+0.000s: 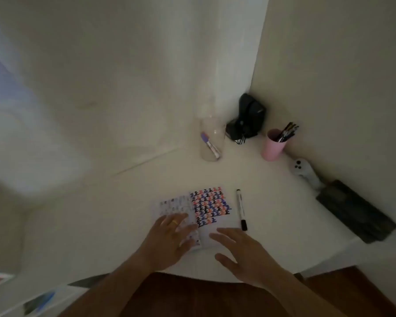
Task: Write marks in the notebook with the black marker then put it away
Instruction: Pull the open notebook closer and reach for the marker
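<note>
Left hand [173, 236]: flat, fingers spread, palm down on the left page of the open notebook [204, 211], grasping nothing. Right hand [242, 250]: fingers loose and spread over the notebook's near right corner, empty. Black marker [241, 209]: capped, on the white table [284, 225] just right of the notebook, untouched. Bare tabletop beyond, up to the clear jar [212, 140] and pink cup [273, 146] near the wall corner.
</note>
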